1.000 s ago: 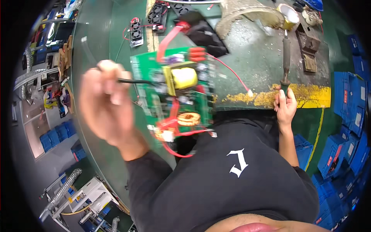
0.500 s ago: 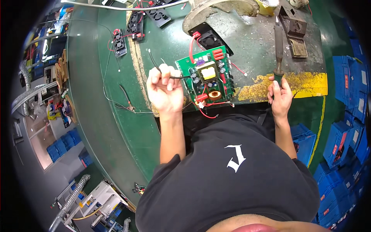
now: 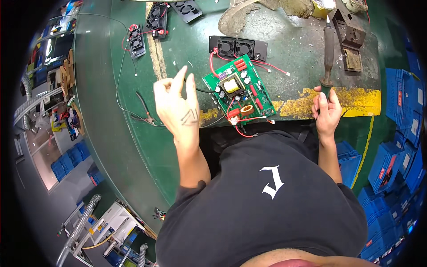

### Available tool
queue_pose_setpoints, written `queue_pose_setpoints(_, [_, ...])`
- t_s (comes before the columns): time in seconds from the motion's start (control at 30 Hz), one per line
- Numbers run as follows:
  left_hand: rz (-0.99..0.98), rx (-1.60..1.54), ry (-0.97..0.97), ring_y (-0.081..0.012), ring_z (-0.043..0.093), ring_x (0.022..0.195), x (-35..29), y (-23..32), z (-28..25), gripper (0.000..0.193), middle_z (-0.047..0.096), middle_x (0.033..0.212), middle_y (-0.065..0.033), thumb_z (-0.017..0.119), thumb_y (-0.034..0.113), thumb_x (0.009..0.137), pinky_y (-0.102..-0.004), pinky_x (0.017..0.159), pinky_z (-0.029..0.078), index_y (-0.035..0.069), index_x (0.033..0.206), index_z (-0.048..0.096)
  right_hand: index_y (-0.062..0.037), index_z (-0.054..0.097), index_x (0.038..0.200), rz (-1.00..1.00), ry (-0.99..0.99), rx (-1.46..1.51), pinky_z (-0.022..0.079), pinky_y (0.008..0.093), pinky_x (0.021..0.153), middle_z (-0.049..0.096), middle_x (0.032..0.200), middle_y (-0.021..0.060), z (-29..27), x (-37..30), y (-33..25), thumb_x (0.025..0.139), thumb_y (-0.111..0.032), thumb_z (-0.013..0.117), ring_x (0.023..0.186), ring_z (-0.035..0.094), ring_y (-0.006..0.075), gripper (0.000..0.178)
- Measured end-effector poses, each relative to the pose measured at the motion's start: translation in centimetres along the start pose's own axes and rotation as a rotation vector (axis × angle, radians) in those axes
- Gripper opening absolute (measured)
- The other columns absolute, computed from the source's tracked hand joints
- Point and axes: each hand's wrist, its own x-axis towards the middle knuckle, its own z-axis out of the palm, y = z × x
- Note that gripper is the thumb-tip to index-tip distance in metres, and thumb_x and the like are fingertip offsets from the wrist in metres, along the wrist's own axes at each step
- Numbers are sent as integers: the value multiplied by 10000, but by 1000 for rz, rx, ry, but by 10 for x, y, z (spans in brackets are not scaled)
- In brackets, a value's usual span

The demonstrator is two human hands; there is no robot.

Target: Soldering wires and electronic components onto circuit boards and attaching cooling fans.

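My right hand [image 3: 328, 111] grips a soldering iron [image 3: 328, 58] by its green handle, its tip pointing away from me. Near the bench's front edge lies a green circuit board [image 3: 240, 91] with a yellow-wrapped transformer, a copper coil and red parts. My left hand [image 3: 177, 104] is raised left of the board, its index finger and thumb stretched apart. From the board a black wire [image 3: 205, 91] runs behind this hand, which hides its far end. A red wire links the board to a black plate with two fans [image 3: 238, 47] just behind it.
More black fan units [image 3: 137, 41] lie at the back left. Pliers [image 3: 144, 109] and a thin cable are left of my left hand. A metal stand [image 3: 349, 38] sits behind the iron, beside a worn, crusted piece [image 3: 240, 20]. Blue crates [image 3: 398, 93] stand at the right.
My left hand has opened from its curl around the black wire and moved slightly left. The board has turned, and the fan plate now lies level. The iron has shifted slightly right.
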Motion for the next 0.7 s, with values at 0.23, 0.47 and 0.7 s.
queue_pose_setpoints(0.23, [598,207,-140,-265,556,1028,77,31,46,377,679,941,-52,871,370,686,-441,890,386,106,911,724,17,581,1212,-17,-19,-19,327,200,464,484,703,-1,2,-3,-5,1083,-139,505,543,401,43,216])
queue_pose_setpoints(0.47, [577,199,-302,-262,558,995,80,9,53,384,668,938,-18,868,324,653,-443,875,372,136,923,671,4,585,1187,-44,19,34,325,196,471,517,705,-12,-3,-15,-8,1068,-145,546,540,412,26,194])
queue_pose_setpoints(0.7, [510,175,-229,-265,594,957,80,-4,59,352,660,935,-15,849,340,719,-439,847,383,139,959,689,24,570,1219,-26,-15,-33,325,200,472,476,701,-2,-4,-20,-7,1086,-169,508,543,399,47,242])
